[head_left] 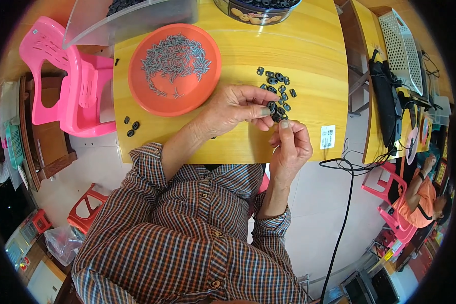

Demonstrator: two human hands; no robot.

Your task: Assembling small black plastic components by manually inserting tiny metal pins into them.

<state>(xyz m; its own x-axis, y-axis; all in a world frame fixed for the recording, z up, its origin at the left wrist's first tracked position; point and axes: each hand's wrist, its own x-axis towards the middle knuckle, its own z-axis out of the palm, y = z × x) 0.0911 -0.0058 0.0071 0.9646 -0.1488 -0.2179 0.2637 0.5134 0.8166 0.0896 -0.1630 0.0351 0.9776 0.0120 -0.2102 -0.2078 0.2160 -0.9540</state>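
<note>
Over the yellow table, my left hand [234, 107] pinches a small black plastic piece [271, 106] between thumb and fingers. My right hand [292, 147] comes up close beside it, thumb and forefinger closed at the lower end of the same dark cluster. Whether the right fingertips grip this piece or a separate one is too small to tell. Just beyond my fingers lies a loose group of black two-holed pieces [272, 80]. To the left stands a round orange-red basin [138, 93] with many small grey screws [175, 60] inside.
A few black pieces [130, 133] lie at the table's left edge. A clear plastic bin [152, 25] and a round tin [256, 16] of black parts stand at the back. A white label [328, 137] is stuck near the right corner. Pink chair [81, 91] left; black cable [348, 197] and a seated person [418, 202] right.
</note>
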